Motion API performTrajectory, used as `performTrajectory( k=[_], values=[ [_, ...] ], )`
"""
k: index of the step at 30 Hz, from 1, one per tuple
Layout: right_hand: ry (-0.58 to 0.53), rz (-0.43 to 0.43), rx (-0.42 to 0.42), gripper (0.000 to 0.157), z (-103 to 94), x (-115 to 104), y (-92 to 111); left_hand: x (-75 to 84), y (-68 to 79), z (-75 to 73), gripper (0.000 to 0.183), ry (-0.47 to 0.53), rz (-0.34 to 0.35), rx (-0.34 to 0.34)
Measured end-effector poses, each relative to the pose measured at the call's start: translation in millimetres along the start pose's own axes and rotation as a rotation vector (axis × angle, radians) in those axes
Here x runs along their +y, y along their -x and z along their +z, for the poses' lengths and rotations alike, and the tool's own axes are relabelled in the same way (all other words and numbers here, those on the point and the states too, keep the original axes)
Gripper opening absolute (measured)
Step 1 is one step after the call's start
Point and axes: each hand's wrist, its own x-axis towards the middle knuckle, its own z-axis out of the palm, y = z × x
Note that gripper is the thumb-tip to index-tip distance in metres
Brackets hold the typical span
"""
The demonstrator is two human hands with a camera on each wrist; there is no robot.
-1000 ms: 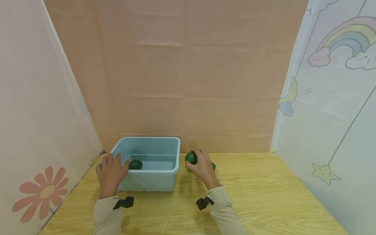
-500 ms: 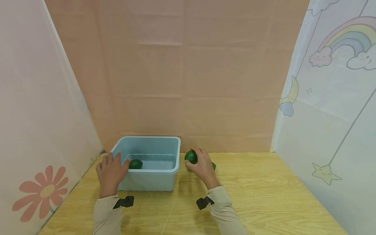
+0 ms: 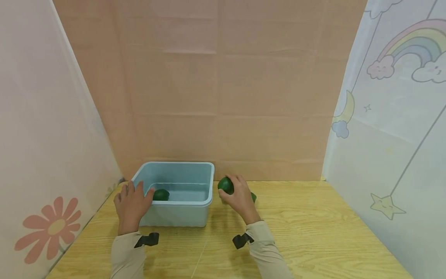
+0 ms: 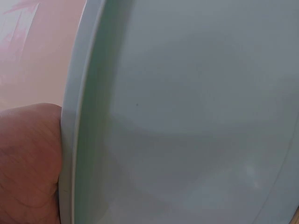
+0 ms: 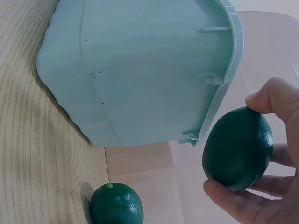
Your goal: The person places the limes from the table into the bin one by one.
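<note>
One smooth green fruit (image 3: 225, 185) is pinched in R hand (image 3: 242, 198) just right of the bin (image 3: 174, 215), so it could prob slip if that pinch eases or clip the rim (image 3: 210, 186) if carried low, w/ L hand (image 3: 131, 207) against bin's left side, grip unclear tbh.

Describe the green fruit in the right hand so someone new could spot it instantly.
Find the blue bin on the wooden table. To its right, the right hand holds a smooth, dark green fruit. Only this one is gripped; one lookalike lies in the bin, another lookalike on the table.
</note>
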Motion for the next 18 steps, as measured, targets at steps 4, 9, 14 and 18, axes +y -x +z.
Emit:
performTrajectory(
  k=[4, 9, 14, 18],
  values=[
    [-0.008, -0.004, 0.007, 0.055, 0.0, 0.3, -0.2, -0.1, 0.1, 0.3, 0.067, 0.003, 0.002, 0.002],
    [-0.019, -0.016, 0.01, 0.055, -1.0, -0.3, 0.2, -0.5, 0.3, 0.4, 0.067, 0.001, 0.005, 0.001],
    [-0.022, -0.018, 0.015, 0.055, -0.8, -1.6, 0.4, -0.6, 1.0, 0.6, 0.068, 0.001, 0.004, -0.003],
    [-0.022, -0.019, 0.022, 0.055, -1.1, -3.2, 0.6, -0.4, 1.2, 0.8, 0.067, -0.001, 0.004, 0.0]
  ],
)
